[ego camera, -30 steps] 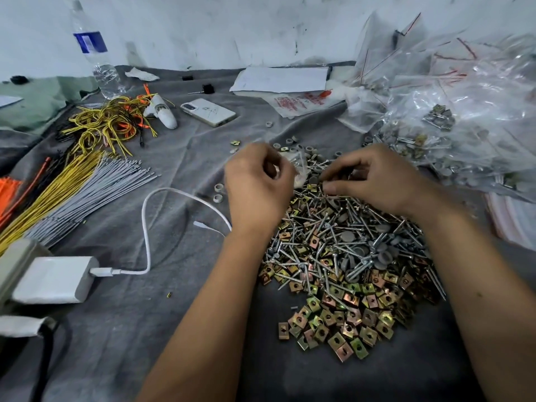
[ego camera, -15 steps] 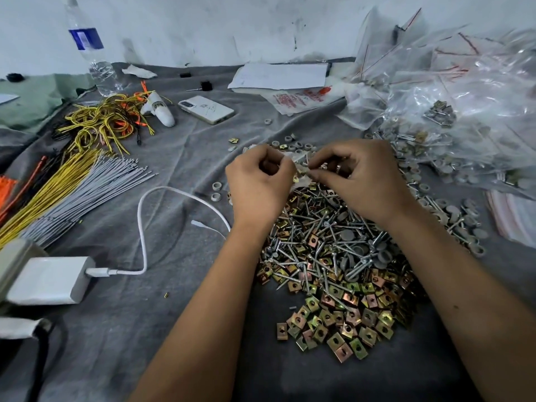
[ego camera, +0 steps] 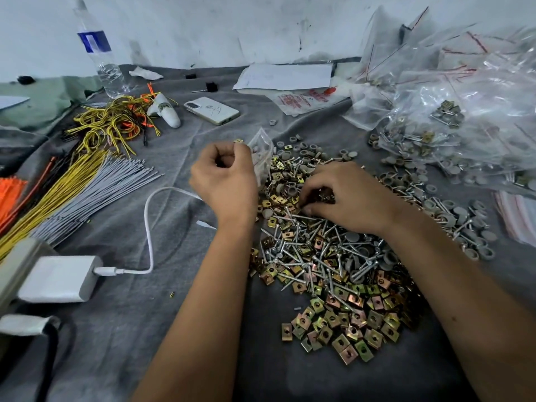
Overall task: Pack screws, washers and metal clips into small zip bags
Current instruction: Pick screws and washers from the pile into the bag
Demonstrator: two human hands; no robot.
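Screws (ego camera: 304, 250), washers (ego camera: 452, 216) and metal clips (ego camera: 342, 320) lie heaped right of centre on the grey-clothed bench (ego camera: 139, 329). Left hand (ego camera: 223, 181), at centre, pinches a small zip bag (ego camera: 262, 153); right hand (ego camera: 345, 195) has curled fingers (ego camera: 309, 203) picking in the heap.

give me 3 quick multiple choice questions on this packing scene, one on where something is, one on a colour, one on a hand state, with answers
1. Where does the phone lie?
A. on the grey cloth beyond the left hand
B. on the pile of screws
C. inside a zip bag

2. What colour is the charging cable?
A. black
B. white
C. orange

3. What is the left hand doing?
A. lying flat and open on the cloth
B. holding a small zip bag
C. gripping the water bottle

Answers: 1 A, it rests face down on bare cloth. 2 B, it runs white from the white adapter. 3 B, curled fingers hold the clear bag upright.
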